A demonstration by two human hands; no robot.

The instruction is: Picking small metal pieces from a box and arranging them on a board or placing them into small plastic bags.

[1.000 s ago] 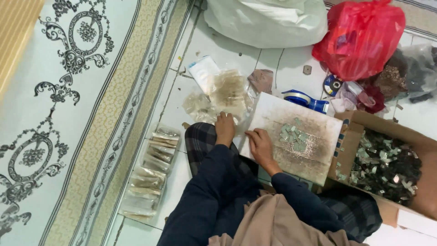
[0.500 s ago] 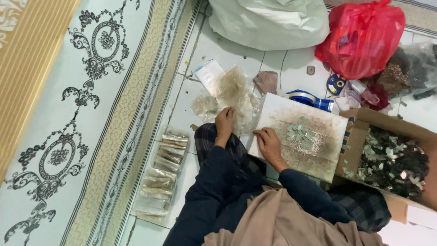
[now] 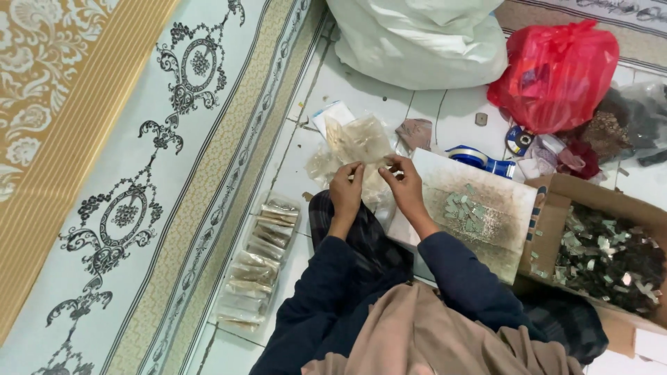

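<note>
Plastic, thin and clear, makes up the small bag pinched between both hands; it is crinkled and see-through, and it rises just above the fingertips. The left hand grips its lower left edge with thumb and fingers closed on the film. The right hand does the same on the lower right edge, its fingers curled in tight, so the two hands nearly touch. Whether the bag holds anything cannot be told.

Just beyond the fingertips lies a loose heap of more clear bags, soft and rumpled, on the pale tiled floor. Right of the right hand sits a flat pale board, dusty and speckled, with a small cluster of greyish chips on it. Further right stands an open cardboard box filled with dark, shiny bits. Below and left of the left hand a row of filled packets lies side by side, flat and rectangular. A roll of blue tape rests past the board's far edge, with a bulging red bag and a big white sack well beyond.

Left of the packets a patterned carpet ends in a straight border. Open tile shows between the heap and the sack.
</note>
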